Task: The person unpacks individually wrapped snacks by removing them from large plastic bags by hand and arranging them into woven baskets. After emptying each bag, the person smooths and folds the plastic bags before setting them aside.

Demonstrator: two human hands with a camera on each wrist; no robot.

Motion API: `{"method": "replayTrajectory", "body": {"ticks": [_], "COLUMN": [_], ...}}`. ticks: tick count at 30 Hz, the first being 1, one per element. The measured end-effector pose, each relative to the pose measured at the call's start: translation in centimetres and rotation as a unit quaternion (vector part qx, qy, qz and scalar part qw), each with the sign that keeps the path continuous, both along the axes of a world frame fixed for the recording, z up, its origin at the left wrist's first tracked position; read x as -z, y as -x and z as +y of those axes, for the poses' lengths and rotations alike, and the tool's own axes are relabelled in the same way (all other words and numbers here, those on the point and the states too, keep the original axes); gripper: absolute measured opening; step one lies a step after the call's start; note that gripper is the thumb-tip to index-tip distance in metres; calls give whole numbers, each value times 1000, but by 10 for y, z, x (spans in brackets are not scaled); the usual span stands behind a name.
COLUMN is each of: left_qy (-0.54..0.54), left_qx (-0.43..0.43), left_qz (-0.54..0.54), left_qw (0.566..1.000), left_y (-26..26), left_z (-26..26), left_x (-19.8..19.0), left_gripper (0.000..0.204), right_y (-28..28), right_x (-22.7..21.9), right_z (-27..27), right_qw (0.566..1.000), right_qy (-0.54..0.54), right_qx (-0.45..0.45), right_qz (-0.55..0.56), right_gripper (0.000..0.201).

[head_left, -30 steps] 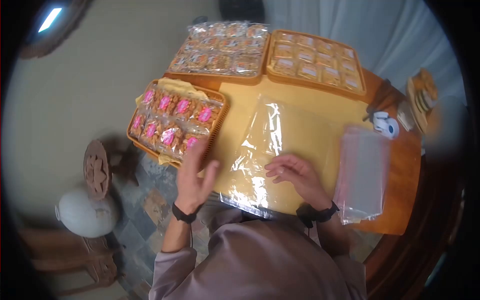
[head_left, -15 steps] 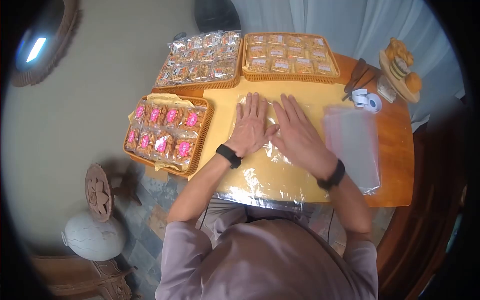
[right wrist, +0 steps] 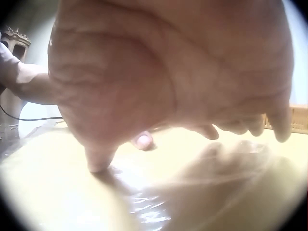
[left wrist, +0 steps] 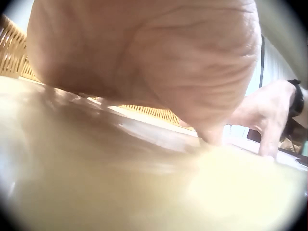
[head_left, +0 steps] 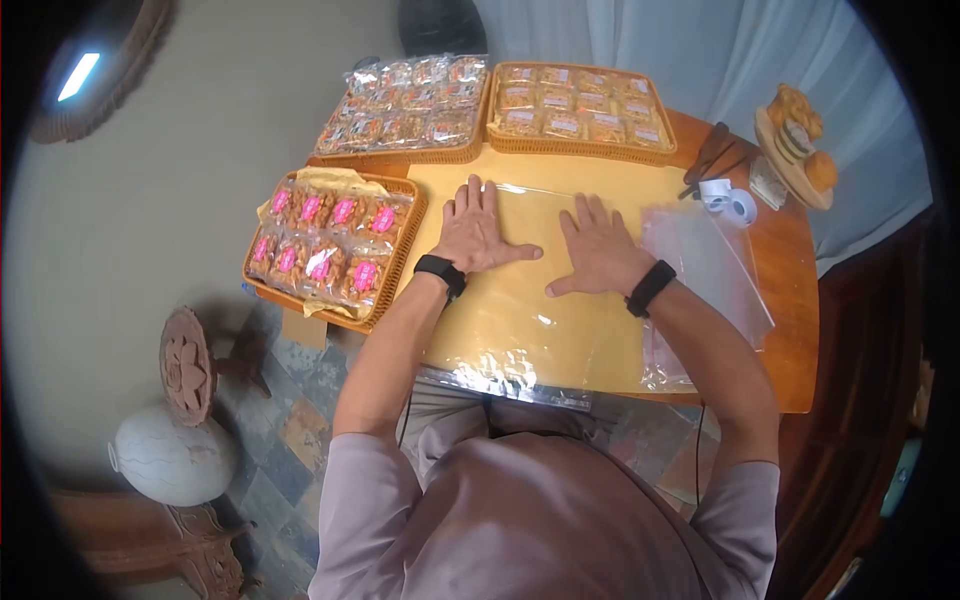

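A large clear plastic bag (head_left: 510, 330) lies flat on the yellow sheet (head_left: 640, 180), its shiny lower edge at the table's front. My left hand (head_left: 474, 230) rests on the bag's upper left part, fingers spread and thumb pointing right. On its right side my right hand (head_left: 603, 255) touches the film with spread fingers, thumb pointing left. The thumbs are apart. In the left wrist view, the palm of the left hand (left wrist: 144, 57) arches over the film. The right wrist view shows the right hand (right wrist: 168, 72) with fingertips down on the surface. Neither hand grips anything.
A basket (head_left: 395, 270) of pink-labelled packs stands at the left. Two more baskets, one at back left (head_left: 470, 150) and one at back right (head_left: 600, 150), hold packs. A stack of clear bags (head_left: 700, 270), tape rolls (head_left: 738, 208) and a food board (head_left: 790, 170) lie at the right.
Both hands came onto the bag from the front, then moved apart, left hand leftward and right hand rightward. The film between them looks flatter, and the stack of bags at the right has shifted.
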State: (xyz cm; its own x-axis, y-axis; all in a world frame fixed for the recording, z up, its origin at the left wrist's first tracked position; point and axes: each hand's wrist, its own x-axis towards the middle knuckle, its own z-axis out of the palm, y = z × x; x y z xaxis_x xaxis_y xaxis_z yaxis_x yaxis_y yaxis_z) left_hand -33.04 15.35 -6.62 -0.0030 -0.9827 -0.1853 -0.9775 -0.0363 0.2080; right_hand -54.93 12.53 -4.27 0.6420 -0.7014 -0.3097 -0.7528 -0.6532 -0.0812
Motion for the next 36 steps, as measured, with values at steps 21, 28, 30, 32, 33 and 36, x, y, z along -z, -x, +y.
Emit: {"method": "replayTrajectory", "body": {"ticks": [21, 28, 30, 32, 33, 36], "left_qy": [13, -29, -41, 1, 39, 94], "left_qx": [6, -11, -5, 5, 15, 118], "left_qz": [10, -9, -18, 2, 16, 34], "left_qw": [1000, 999, 999, 1000, 999, 988], "left_y": [-6, 4, 4, 2, 3, 24], "left_z": [-20, -20, -24, -21, -20, -12], "left_x": [21, 10, 3, -4, -9, -26], "left_gripper": [116, 125, 127, 129, 120, 106], "right_y": [20, 31, 49, 79, 104, 176], "right_x": [9, -5, -22, -38, -47, -53], "right_z": [10, 21, 29, 39, 36, 35], "right_qw": [998, 999, 998, 997, 993, 968], "right_qy": [8, -7, 18, 34, 26, 107], "right_qx": [64, 46, 46, 47, 60, 171], "right_qz": [28, -15, -35, -56, -93, -148], "right_gripper": [136, 129, 121, 112, 102, 67]}}
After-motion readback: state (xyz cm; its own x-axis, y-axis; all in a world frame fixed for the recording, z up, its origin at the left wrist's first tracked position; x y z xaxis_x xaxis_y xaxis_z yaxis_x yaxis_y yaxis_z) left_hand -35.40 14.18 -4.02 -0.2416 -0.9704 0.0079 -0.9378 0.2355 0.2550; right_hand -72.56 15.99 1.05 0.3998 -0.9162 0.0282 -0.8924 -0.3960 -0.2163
